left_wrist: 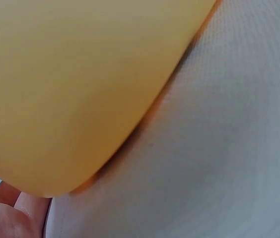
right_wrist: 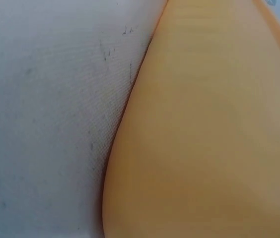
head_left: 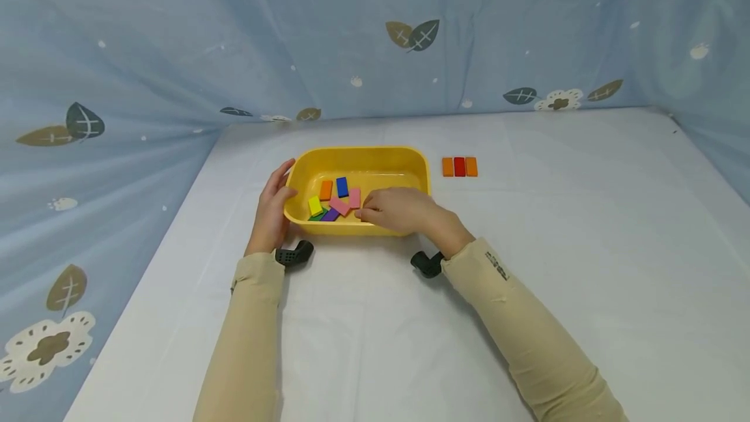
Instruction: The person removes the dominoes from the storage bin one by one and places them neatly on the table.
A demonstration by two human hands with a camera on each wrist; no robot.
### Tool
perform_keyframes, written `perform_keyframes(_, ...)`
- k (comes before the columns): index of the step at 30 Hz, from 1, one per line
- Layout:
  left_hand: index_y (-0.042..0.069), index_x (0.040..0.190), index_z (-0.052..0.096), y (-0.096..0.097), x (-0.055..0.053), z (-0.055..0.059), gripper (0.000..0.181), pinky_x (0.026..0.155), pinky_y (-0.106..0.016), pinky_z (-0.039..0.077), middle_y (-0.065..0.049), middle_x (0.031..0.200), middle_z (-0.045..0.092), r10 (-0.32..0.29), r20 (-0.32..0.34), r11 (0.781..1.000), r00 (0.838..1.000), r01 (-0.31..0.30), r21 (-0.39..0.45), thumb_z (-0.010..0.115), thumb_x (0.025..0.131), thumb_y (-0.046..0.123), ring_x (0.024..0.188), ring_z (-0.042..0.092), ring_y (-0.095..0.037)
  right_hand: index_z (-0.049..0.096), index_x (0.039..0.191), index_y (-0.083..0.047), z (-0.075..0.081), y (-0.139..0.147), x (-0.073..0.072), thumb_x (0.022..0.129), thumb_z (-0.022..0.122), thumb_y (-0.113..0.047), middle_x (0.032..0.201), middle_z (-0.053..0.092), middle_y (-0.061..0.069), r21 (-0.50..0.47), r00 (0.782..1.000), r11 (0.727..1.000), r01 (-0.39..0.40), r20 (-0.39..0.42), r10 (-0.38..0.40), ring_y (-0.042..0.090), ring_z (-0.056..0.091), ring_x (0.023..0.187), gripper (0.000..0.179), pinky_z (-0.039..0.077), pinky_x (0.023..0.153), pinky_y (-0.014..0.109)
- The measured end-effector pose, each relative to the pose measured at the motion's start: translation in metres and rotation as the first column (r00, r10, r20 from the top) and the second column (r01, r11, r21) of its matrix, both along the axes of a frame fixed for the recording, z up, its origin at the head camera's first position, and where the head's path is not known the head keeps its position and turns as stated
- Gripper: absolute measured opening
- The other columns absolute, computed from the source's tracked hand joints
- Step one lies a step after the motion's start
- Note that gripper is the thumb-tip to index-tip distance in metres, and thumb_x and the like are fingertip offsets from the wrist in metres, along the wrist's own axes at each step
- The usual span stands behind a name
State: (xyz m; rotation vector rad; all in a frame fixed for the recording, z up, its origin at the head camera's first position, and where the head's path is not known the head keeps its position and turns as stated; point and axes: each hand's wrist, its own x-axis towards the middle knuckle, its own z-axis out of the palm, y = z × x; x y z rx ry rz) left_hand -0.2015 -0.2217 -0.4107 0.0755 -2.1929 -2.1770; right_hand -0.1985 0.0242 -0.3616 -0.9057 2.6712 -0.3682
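Observation:
A yellow plastic tray (head_left: 375, 229) holds several small coloured blocks near its left end. Among them are an orange block (head_left: 326, 190), a blue block (head_left: 342, 187), a yellow block (head_left: 315, 206), a purple block (head_left: 331, 215), a pink block (head_left: 354, 198) and some green, partly covered. My left hand (head_left: 271, 210) holds the tray's left end, thumb at the rim and fingers along the outer wall. Over the front rim reaches my right hand (head_left: 398, 208), fingertips bent down inside beside the pink blocks. Whether a block is between those fingertips is hidden.
Right of the tray, two orange blocks and one red block (head_left: 459, 167) lie side by side in a row on the white tabletop (head_left: 375, 331). A blue patterned cloth (head_left: 328, 38) hangs behind and at the sides. Dark devices (head_left: 295, 254) sit at both wrists.

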Motion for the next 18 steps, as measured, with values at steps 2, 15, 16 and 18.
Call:
perform_keyframes(2,0.033,0.135,0.036,0.0006,-0.0005,0.0019,0.052,0.097,-0.031,0.036,0.005,0.138,0.034,0.001,0.003,1.000,1.000,-0.001,-0.001,0.041,0.088,0.010,0.121,0.038,-0.019,0.066,0.101,-0.020,0.0017,0.0008,0.0000,0.090,0.038,-0.047,0.100,0.058,-0.009,0.000,1.000,1.000,-0.004,-0.001,0.004,0.010,0.053,0.088,0.040,0.043,0.082,0.029)
perform_keyframes(15,0.031,0.135,0.036,0.0010,-0.0015,0.0016,0.052,0.097,-0.030,0.037,0.005,0.137,0.035,0.005,0.000,1.000,1.000,-0.005,0.010,0.040,0.087,0.009,0.120,0.038,-0.019,0.055,0.063,-0.018,0.0032,0.0008,0.0001,0.091,0.037,-0.044,0.068,0.046,-0.001,-0.007,1.000,1.000,0.010,0.029,-0.010,0.014,0.046,0.060,0.042,0.035,0.055,0.025)
perform_keyframes(16,0.032,0.135,0.036,0.0010,-0.0014,0.0015,0.052,0.097,-0.030,0.037,0.005,0.137,0.034,0.005,0.000,1.000,1.000,-0.005,0.011,0.040,0.087,0.009,0.120,0.038,-0.019,0.054,0.061,-0.017,0.0029,0.0008,0.0002,0.091,0.037,-0.044,0.064,0.044,-0.001,-0.011,0.999,1.000,0.024,0.046,-0.023,0.015,0.045,0.058,0.044,0.034,0.053,0.025)
perform_keyframes(18,0.032,0.134,0.037,0.0012,-0.0014,0.0015,0.052,0.097,-0.030,0.037,0.005,0.137,0.034,0.005,-0.003,1.000,1.000,-0.005,0.007,0.040,0.087,0.009,0.120,0.038,-0.018,0.052,0.059,-0.016,0.0020,0.0006,0.0002,0.091,0.037,-0.045,0.059,0.040,-0.002,-0.011,0.996,0.998,0.055,0.068,-0.054,0.015,0.043,0.054,0.046,0.033,0.051,0.025)
